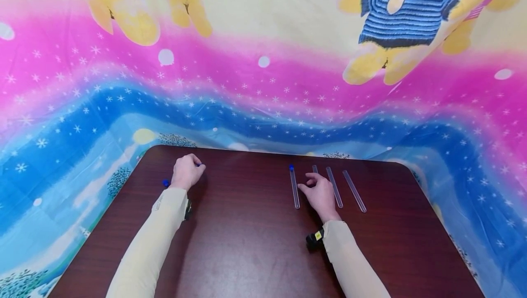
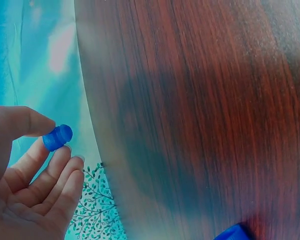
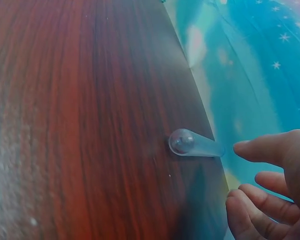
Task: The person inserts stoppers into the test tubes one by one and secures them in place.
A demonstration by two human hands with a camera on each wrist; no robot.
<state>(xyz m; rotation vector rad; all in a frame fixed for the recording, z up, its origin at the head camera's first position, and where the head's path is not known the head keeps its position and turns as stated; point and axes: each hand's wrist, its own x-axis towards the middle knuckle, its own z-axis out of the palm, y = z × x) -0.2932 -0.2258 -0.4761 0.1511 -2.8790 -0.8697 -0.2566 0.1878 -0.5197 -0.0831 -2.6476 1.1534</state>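
Observation:
My left hand (image 1: 187, 171) is over the far left of the table and pinches a small blue ribbed cap (image 2: 57, 138) between thumb and forefinger. A second blue cap (image 1: 165, 183) lies on the table beside that wrist. My right hand (image 1: 321, 195) hovers among clear test tubes with thumb and fingers apart, holding nothing. Left of it lies a test tube with a blue cap (image 1: 294, 188) on its far end. One uncapped tube (image 1: 314, 169) is mostly hidden behind the right hand. Two more uncapped tubes, a nearer one (image 1: 335, 188) and a farther one (image 1: 355, 192), lie to the right.
The dark red wooden table (image 1: 239, 243) has rounded far corners. A printed cloth (image 1: 263, 92) with bears and snowflakes hangs around its back and sides. Wrist cameras sit on both sleeves, the right one (image 1: 314, 239) plainly visible.

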